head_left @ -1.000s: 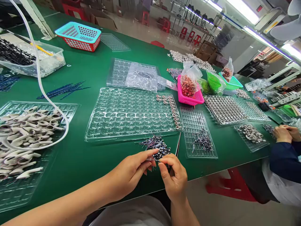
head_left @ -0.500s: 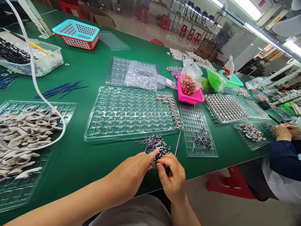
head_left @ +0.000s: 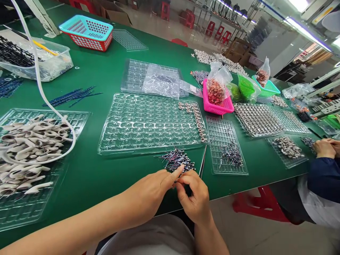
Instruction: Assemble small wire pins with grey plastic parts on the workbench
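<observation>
My left hand (head_left: pixel 154 194) and my right hand (head_left: pixel 195 194) meet close to the table's front edge. The right thumb and index finger pinch together against the left fingertips. Something tiny and dark shows between them, too small to name. The left index finger points over a pile of small wired components (head_left: pixel 175 159) with dark leads and pale ends. Beside the right hand lie metal tweezers (head_left: pixel 203 161). Beyond the pile, a large clear blister tray (head_left: pixel 143 124) holds small beige ring-headed pieces (head_left: pixel 198 122) along its right side.
A smaller clear tray (head_left: pixel 220 129) with more wired components lies to the right. At left, beige curved shells (head_left: pixel 34 141) heap on a tray under a white cable (head_left: pixel 38 71). A pink basket (head_left: pixel 219 106) stands behind. A co-worker's hands (head_left: pixel 325 147) are at far right.
The view has shifted slightly, so the table's contents sit a little higher and farther right. Both hands stay together at the pile with nearly the same pinch.
</observation>
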`<move>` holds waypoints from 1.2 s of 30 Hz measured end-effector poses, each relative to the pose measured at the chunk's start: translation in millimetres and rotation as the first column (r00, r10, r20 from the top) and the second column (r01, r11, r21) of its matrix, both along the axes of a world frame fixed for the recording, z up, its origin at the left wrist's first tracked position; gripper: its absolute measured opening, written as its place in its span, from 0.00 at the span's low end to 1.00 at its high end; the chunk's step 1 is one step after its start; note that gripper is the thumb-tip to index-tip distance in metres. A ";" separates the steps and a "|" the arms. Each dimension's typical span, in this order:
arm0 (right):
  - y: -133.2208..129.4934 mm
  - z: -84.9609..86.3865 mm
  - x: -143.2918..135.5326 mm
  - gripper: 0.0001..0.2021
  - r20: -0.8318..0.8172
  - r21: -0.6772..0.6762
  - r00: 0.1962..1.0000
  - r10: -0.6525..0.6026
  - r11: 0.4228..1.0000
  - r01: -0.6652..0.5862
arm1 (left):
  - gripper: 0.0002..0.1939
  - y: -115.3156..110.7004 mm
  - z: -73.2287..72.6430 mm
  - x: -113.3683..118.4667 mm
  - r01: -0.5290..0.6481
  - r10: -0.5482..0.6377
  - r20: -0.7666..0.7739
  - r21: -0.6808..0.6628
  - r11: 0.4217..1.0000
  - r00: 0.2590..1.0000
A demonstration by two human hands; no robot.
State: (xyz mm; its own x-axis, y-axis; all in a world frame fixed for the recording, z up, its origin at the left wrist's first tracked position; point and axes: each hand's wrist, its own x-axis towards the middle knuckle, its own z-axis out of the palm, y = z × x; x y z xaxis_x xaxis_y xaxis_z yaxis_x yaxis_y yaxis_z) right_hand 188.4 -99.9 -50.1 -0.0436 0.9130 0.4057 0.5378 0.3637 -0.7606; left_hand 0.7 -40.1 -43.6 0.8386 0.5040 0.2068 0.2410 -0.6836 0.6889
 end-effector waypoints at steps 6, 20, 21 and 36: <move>-0.2 0.4 0.3 0.10 0.019 0.029 1.000 0.021 0.999 -0.022 | 0.46 0.5 3.5 -2.4 0.018 -0.018 -0.030 -0.008 1.000 0.999; -2.7 -0.8 0.9 0.12 -0.034 0.092 0.996 -0.078 0.993 0.081 | 0.14 5.8 21.4 2.7 -0.222 0.247 0.029 -0.350 0.910 0.969; -3.1 -0.9 1.4 0.12 -0.037 0.092 0.996 -0.081 0.992 0.084 | 0.11 7.4 24.8 2.5 -0.224 0.256 0.027 -0.401 0.888 0.966; -3.6 -0.6 5.0 0.12 -0.244 -0.014 0.970 -0.013 1.000 0.010 | 0.09 10.2 29.3 4.6 -0.197 0.278 0.092 -0.500 0.844 0.956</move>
